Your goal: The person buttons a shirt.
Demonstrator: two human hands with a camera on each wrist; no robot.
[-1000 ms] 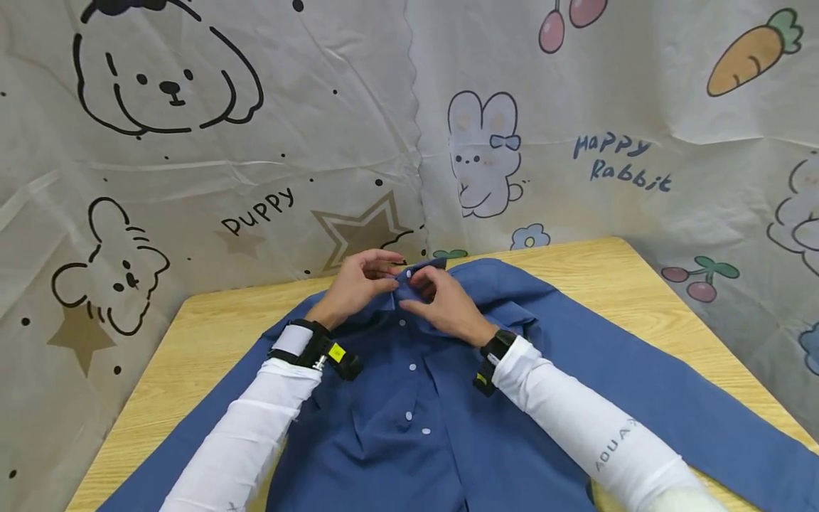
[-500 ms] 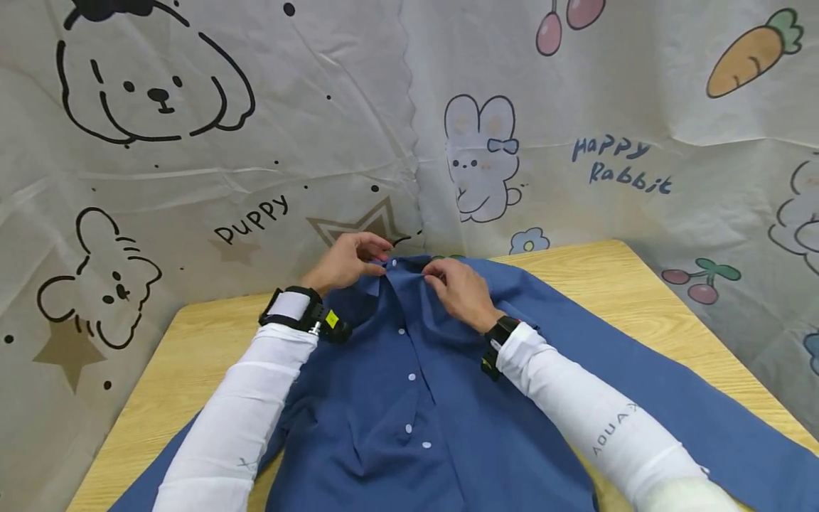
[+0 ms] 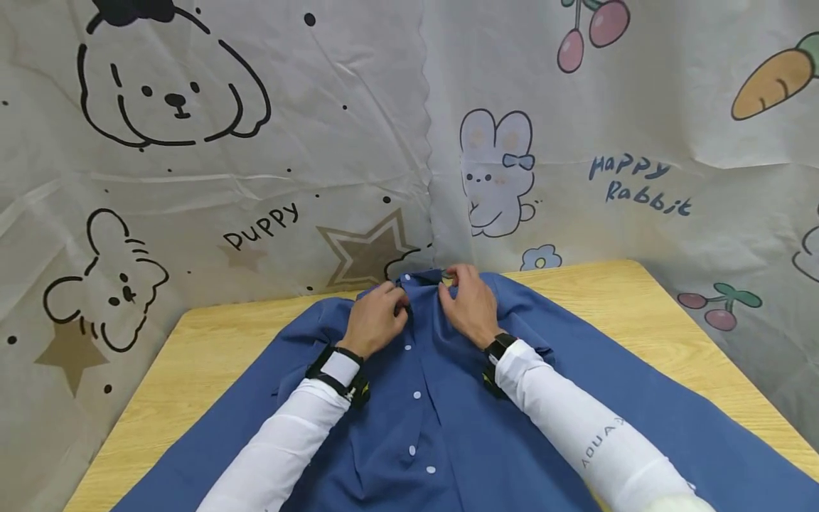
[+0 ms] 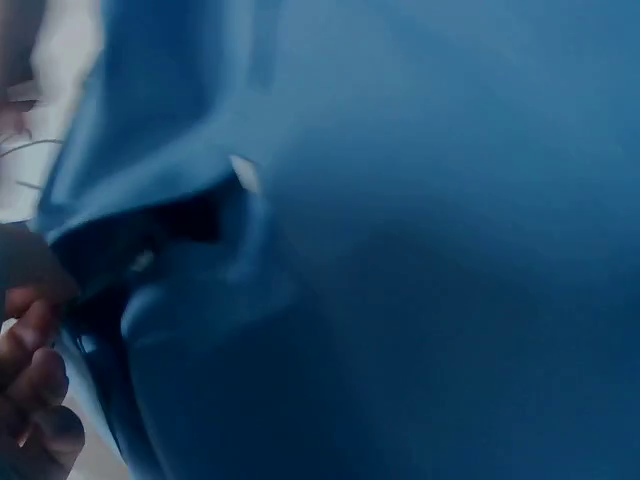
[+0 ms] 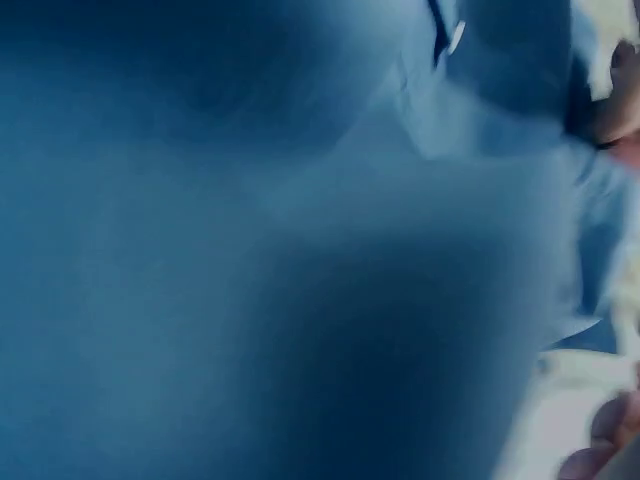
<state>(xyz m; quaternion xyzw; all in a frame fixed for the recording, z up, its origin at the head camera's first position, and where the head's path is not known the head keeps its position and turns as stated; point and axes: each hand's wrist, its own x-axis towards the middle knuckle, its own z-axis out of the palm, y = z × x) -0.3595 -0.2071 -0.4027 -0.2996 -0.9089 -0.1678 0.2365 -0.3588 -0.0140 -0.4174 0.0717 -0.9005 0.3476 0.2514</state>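
Note:
A blue long-sleeved button-up shirt lies spread over the table, its collar at the far edge and white buttons down the front. At the left of the neck opening, my left hand pinches the cloth edge just below the collar. My right hand is at the other side of the neck, thumb and fingers on the collar edge. Curled left fingers show beside the fabric in the left wrist view. In the right wrist view, right fingers appear low in the corner, near a collar point.
The wooden table shows on both sides of the shirt. A printed cloth backdrop hangs right behind its far edge. One shirt sleeve stretches toward the near right; the other runs down the left side.
My left hand has shifted right and nearer, turning back-up over the front edge. My right hand has moved from the lifted front edge to the collar's right side. The head view has tilted slightly.

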